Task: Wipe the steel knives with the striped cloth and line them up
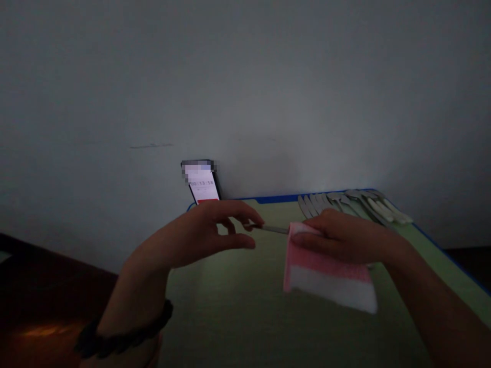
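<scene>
Pink-and-white cloth (332, 278) covers part of slim metal utensil (274, 229), centre of frame, above surface (230, 317). Right hand (343, 237): fingers clamped on cloth. Left hand (203, 230): fingers parted from thumb, at utensil's exposed end. Step, judged: wiping. Next move likely needs steady left support.

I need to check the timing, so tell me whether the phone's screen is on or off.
On: the phone's screen glows in the dim scene, with digits showing.

There are 2 hands (207, 230) (345, 237), 1 cloth (328, 273) and 1 phone (204, 188).
</scene>
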The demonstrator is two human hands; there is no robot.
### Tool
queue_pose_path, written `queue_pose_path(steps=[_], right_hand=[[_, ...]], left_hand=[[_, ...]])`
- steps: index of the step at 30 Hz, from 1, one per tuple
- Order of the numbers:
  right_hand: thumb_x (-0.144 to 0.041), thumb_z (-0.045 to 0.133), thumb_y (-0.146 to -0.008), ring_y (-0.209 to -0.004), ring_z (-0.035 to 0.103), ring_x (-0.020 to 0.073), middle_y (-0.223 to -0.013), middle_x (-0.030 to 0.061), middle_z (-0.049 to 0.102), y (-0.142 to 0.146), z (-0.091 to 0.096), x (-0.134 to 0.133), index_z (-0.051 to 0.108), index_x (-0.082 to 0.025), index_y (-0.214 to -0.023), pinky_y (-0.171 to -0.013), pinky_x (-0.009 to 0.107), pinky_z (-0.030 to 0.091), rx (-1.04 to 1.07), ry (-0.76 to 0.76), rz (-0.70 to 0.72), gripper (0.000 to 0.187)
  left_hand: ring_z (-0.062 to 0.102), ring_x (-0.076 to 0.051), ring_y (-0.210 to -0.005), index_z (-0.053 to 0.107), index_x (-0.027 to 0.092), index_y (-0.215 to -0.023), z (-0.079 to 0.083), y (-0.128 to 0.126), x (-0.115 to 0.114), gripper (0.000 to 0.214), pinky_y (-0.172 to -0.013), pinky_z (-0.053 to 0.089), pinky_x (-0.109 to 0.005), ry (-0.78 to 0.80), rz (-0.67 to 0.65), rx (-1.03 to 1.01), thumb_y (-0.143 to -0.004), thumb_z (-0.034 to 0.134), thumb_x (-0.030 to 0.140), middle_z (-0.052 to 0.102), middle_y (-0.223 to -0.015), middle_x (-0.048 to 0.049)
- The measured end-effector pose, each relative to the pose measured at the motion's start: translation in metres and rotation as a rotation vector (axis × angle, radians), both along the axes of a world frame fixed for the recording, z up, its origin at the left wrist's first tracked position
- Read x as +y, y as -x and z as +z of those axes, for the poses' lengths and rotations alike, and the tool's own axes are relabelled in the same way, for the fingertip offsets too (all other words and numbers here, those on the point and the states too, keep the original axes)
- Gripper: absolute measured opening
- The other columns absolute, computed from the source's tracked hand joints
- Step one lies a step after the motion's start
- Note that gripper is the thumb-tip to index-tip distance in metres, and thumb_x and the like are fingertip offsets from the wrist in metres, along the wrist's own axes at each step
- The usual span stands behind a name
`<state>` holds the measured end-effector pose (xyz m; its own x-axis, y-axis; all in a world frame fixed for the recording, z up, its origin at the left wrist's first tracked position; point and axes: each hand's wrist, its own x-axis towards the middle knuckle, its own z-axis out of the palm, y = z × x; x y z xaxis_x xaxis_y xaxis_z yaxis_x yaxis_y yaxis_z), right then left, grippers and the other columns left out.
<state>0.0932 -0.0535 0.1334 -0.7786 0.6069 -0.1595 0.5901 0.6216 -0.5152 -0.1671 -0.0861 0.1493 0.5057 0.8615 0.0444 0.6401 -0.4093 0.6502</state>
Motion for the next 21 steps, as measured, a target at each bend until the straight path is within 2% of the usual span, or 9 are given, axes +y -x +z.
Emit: queue_pose_path(steps=[4, 7, 13, 15, 19, 21], right_hand=[[-0.057, 0.028, -0.09, -0.045, 0.037, 0.0076, -0.051, -0.0036, 0.043, -0.001, -0.001, 0.003, 0.05, -0.017, -0.064, -0.043, 0.022, 0.024, 0.062, 0.074, 0.012, 0.052], [-0.056, 0.03, -0.09, -0.046, 0.037, 0.0076, -0.053, -0.0034, 0.043, 0.001, -0.003, 0.003, 0.048, -0.017, -0.065, -0.043, 0.022, 0.025, 0.077, 0.08, 0.005, 0.05], [-0.053, 0.034, -0.089, -0.05, 0.041, 0.0088, -0.059, -0.0011, 0.051, 0.006, -0.009, 0.003, 0.051, -0.016, -0.071, -0.045, 0.022, 0.026, 0.102, 0.049, -0.029, 0.045], [-0.053, 0.034, -0.09, -0.052, 0.042, 0.0094, -0.062, -0.0005, 0.052, 0.007, -0.009, 0.003, 0.052, -0.016, -0.075, -0.047, 0.023, 0.027, 0.127, 0.047, -0.021, 0.044], [-0.052, 0.028, -0.091, -0.054, 0.043, 0.0099, -0.065, 0.0001, 0.054, 0.006, -0.004, 0.001, 0.053, -0.016, -0.079, -0.048, 0.023, 0.029, 0.176, 0.079, -0.053, 0.045], [-0.053, 0.029, -0.091, -0.053, 0.043, 0.01, -0.064, 0.0003, 0.055, 0.005, -0.002, 0.001, 0.052, -0.017, -0.077, -0.048, 0.023, 0.029, 0.169, 0.098, -0.059, 0.045]], left_hand=[[0.063, -0.014, -0.08, 0.069, 0.023, -0.088, 0.0, -0.003, 0.002, 0.019, -0.073, 0.049, -0.022, -0.201, 0.056, -0.015, -0.08, 0.063, 0.039, 0.07, -0.089, 0.0005], [0.063, -0.014, -0.078, 0.07, 0.021, -0.086, -0.002, -0.014, 0.001, 0.02, -0.07, 0.049, -0.023, -0.303, 0.08, 0.002, -0.081, 0.061, 0.039, 0.07, -0.085, -0.0009], [0.061, -0.015, -0.08, 0.068, 0.019, -0.086, -0.008, -0.047, -0.004, 0.013, -0.072, 0.046, -0.025, -0.471, -0.034, 0.129, -0.086, 0.055, 0.022, 0.067, -0.086, -0.0029], [0.06, -0.014, -0.079, 0.067, 0.019, -0.086, -0.01, -0.053, -0.004, 0.013, -0.07, 0.045, -0.024, -0.515, -0.026, 0.142, -0.086, 0.054, 0.02, 0.066, -0.085, -0.0027], [0.06, -0.013, -0.078, 0.066, 0.019, -0.089, -0.01, -0.053, -0.003, 0.011, -0.071, 0.046, -0.024, -0.619, 0.075, 0.049, -0.084, 0.06, 0.027, 0.066, -0.083, -0.0014], [0.061, -0.013, -0.078, 0.066, 0.019, -0.09, -0.007, -0.049, -0.004, 0.013, -0.072, 0.047, -0.023, -0.623, 0.085, -0.012, -0.084, 0.06, 0.028, 0.067, -0.084, -0.0017]])
